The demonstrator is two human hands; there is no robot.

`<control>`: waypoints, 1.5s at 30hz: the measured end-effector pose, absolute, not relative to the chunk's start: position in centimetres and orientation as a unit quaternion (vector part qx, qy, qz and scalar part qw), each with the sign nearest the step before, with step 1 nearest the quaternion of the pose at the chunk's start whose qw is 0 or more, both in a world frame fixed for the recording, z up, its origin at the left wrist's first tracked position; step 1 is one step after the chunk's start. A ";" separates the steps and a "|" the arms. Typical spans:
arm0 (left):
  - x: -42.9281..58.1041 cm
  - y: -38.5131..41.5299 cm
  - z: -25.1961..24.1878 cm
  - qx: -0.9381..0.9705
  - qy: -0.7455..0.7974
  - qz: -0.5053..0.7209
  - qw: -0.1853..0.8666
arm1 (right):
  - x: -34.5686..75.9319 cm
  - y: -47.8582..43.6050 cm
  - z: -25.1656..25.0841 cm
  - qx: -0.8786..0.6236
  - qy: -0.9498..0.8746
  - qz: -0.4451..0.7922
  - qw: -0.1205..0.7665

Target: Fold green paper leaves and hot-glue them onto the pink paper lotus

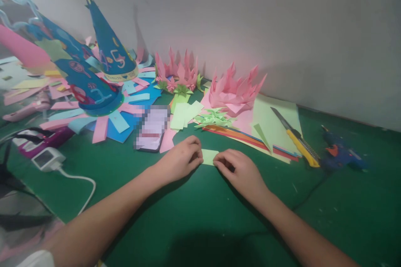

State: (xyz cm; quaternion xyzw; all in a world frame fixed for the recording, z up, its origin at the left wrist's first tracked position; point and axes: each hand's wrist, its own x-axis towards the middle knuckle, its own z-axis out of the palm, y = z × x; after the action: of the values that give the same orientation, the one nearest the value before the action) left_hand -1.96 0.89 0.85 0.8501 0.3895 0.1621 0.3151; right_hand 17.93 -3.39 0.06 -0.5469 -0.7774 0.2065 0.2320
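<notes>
Over the green tabletop [200, 212], the person's right hand [246, 170] and left hand [177, 159] are reaching in from either side. A small pale green paper piece [209, 157] is lying between them, the left fingers pressing together on its left end, the right ones pinching its right end. Farther off, a phone [153, 130] is lying to the left and a yellow cutter [302, 148] to the right. Beyond, a pink paper crown [234, 91] is standing near the wall [282, 21].

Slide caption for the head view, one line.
Left hand and right hand hold a pale green slip at a green table.
</notes>
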 end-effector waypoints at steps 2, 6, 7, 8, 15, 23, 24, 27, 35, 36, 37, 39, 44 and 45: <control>-2.0 0.9 0.8 0.850 0.390 0.163 0.315 | 17.9 -3.4 0.1 -0.556 -0.770 0.212 0.229; -2.0 0.8 1.0 0.852 0.385 0.168 0.312 | 17.9 -3.5 0.2 -0.564 -0.764 0.211 0.230; -2.0 0.8 1.1 0.853 0.383 0.168 0.311 | 17.9 -3.5 0.2 -0.563 -0.766 0.208 0.230; -2.1 0.8 1.2 0.855 0.381 0.168 0.309 | 17.9 -3.5 0.2 -0.562 -0.768 0.204 0.231; -2.2 0.9 1.4 0.863 0.378 0.157 0.295 | 18.2 -3.3 0.0 -0.494 -0.813 0.174 0.253; -2.4 0.3 2.2 0.878 0.376 0.134 0.265 | 18.6 -3.8 0.1 -0.448 -0.867 0.119 0.184; -2.3 0.2 2.1 0.879 0.379 0.133 0.258 | 18.6 -3.9 0.1 -0.446 -0.871 0.107 0.176; -2.0 0.3 1.7 0.872 0.395 0.142 0.250 | 18.3 -4.2 0.2 -0.447 -0.879 0.075 0.150; -1.4 0.6 1.1 0.863 0.400 0.146 0.272 | 17.8 -4.2 0.2 -0.441 -0.886 0.067 0.124; -1.4 0.5 1.2 0.866 0.395 0.144 0.271 | 17.9 -4.1 0.2 -0.441 -0.885 0.069 0.131; -1.4 0.5 1.3 0.868 0.392 0.141 0.270 | 17.9 -4.1 0.2 -0.439 -0.885 0.073 0.139; -1.4 0.5 1.4 0.870 0.390 0.137 0.269 | 18.1 -4.1 0.1 -0.439 -0.881 0.080 0.159; -1.7 0.6 1.4 0.869 0.383 0.135 0.283 | 18.5 -4.3 -0.3 -0.466 -0.859 0.096 0.190; -1.9 0.7 1.4 0.869 0.381 0.135 0.285 | 18.6 -4.3 -0.3 -0.467 -0.856 0.100 0.196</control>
State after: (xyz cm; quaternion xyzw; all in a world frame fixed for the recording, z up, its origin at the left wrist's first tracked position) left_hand -1.85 0.65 1.38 0.8691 0.3808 0.1351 0.2852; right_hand 18.63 -4.27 -0.34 -0.4673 -0.8563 0.0999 0.1958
